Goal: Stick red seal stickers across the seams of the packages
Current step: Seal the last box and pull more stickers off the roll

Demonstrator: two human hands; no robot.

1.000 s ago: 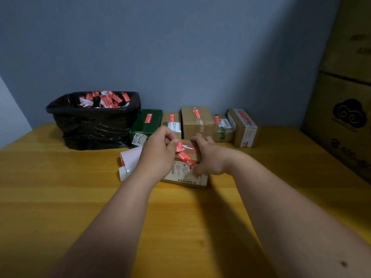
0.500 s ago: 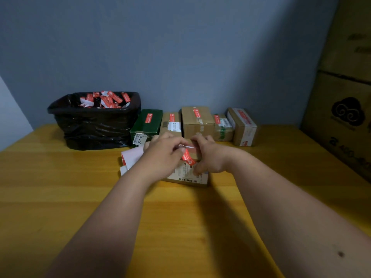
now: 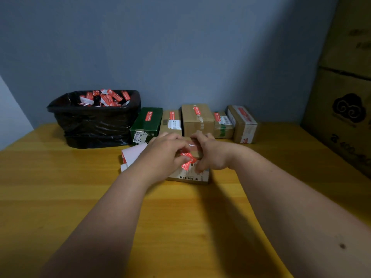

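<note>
While the sticker (image 3: 187, 161) is pinched by the left hand (image 3: 166, 151) and right hand (image 3: 208, 155) over the box (image 3: 188, 175), the seam could be missed if it is laid down crooked or creased.

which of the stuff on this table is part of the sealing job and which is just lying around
In the job:
left hand and right hand, both at the red sticker
brown package under the hands
five stickered packages by the wall
white sticker sheet

Lying about:
black bin of used backings
big cartons at right
</note>
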